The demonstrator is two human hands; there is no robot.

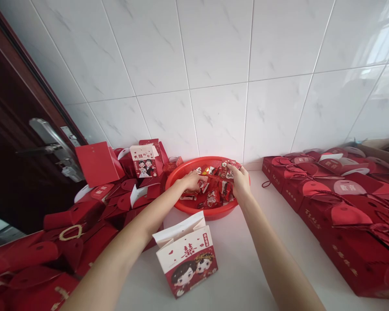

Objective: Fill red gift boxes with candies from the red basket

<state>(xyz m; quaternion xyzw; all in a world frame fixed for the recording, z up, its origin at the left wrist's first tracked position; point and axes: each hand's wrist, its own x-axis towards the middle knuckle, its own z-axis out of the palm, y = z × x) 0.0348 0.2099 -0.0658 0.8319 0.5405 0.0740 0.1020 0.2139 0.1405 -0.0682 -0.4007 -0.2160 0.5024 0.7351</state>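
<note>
A red plastic basket (210, 212) stands against the tiled wall with several wrapped candies (214, 198) inside. My left hand (191, 181) reaches in over its left side, index finger stretched out, touching the candies there; the lower fingers are partly hidden. At the basket's right rim, my right hand (240, 181) is closed, thumb and fingers pinching a red and white candy packet (227, 172). In front of the basket, between my forearms, a white and red paper gift box (191, 263) with two cartoon figures stands upright, its top flaps open.
Red gift boxes (106, 203) are piled on the left, with another cartoon-printed box (145, 162) standing among them. Rows of red boxes (311, 207) with cord handles line the right side. A dark door with a metal handle (55, 149) is at far left.
</note>
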